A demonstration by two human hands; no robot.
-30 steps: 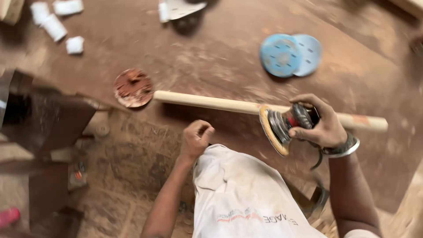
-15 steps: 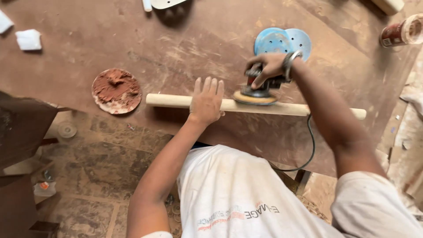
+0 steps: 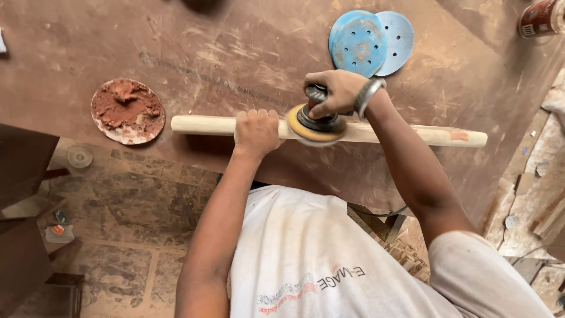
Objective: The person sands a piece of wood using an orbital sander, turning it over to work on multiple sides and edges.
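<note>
Open bench [image 3: 194,59] beyond the rod [image 3: 412,134]; putty plate [image 3: 128,112] left, blue discs [image 3: 371,42] right

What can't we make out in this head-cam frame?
- Sander body: mostly covered by the right hand.
- Wooden rod: a section hidden by the left hand gripping it.
- Can: cut off by the top right edge.
- Sander cord: behind the right arm and torso.
</note>
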